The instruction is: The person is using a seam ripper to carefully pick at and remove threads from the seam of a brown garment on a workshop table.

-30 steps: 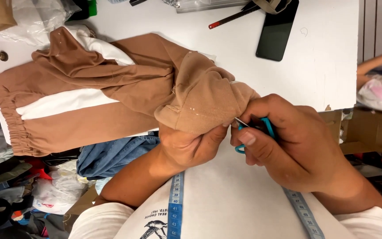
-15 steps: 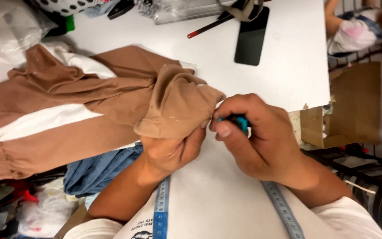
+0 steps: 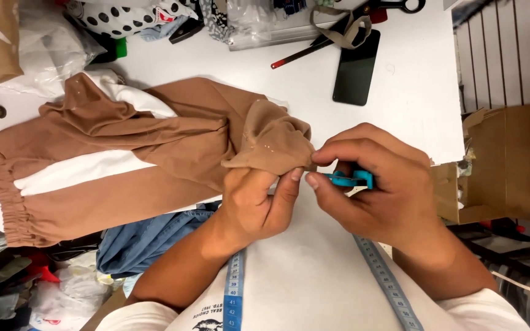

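Right hand (image 3: 381,190) w/ the teal snips (image 3: 352,179) has backed off the cloth edge, fingers wrapped round them. Left hand (image 3: 256,205) still pinches the brown trousers (image 3: 154,147), so the trimming spot's exposed.

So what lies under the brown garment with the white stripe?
The brown garment with a white stripe lies on the white table; blue denim fabric shows below its lower edge. The left hand holds up its bunched end. Anything else beneath is covered.
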